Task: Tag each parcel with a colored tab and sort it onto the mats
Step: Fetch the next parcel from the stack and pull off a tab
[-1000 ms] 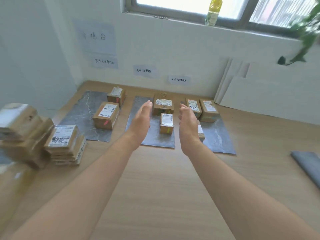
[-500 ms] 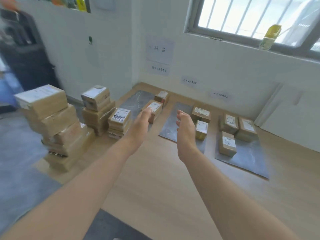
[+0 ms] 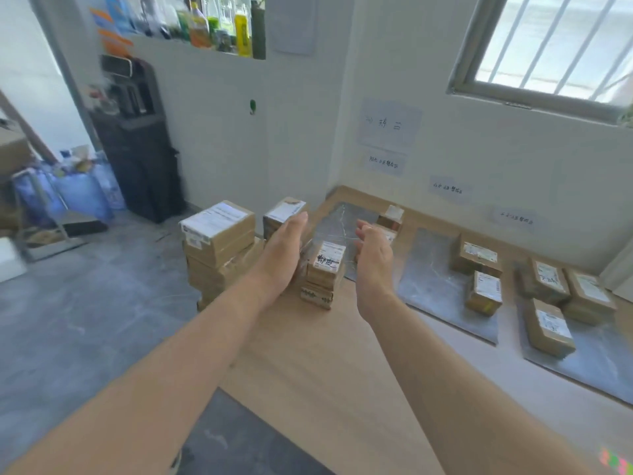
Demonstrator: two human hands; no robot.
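My left hand (image 3: 281, 255) and right hand (image 3: 375, 260), fingers relaxed and gripping nothing, flank 1 short parcel stack (image 3: 324, 272).

Near lane: we see bare wood surface (image 3: 325, 378) between our forearms, up to the small parcel stack (image 3: 323, 272).
Stack flanks: left hand (image 3: 281, 255) and right hand (image 3: 373, 258) either side, narrow gaps.
Left block: tall stack (image 3: 219, 248), second stack (image 3: 283, 214) behind it.
Right: middle mat (image 3: 431, 279) near half bare; right mat (image 3: 596, 358) holds three parcels, near corner free.

Bright window (image 3: 555, 46) daylight, soft blur, edges warped
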